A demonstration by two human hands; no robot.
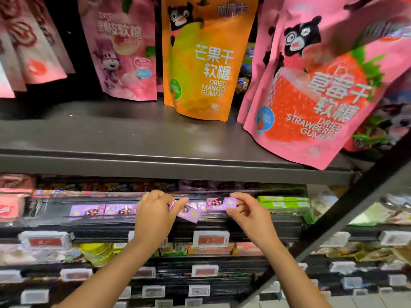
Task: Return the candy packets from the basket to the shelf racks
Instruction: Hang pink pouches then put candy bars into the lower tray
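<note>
Seemingly mid-task, one purple candy packet point(189, 211) is pinched tilted by the left hand point(153, 215) and another point(220, 203) is grasped by the right hand point(246, 213) at the rack row point(102, 210); basket unseen, remainder unknown.

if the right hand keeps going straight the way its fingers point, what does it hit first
Probably the upright purple candy box that the right hand already pinches; beyond it lies the dark rack back, though depth is hard to judge.
</note>
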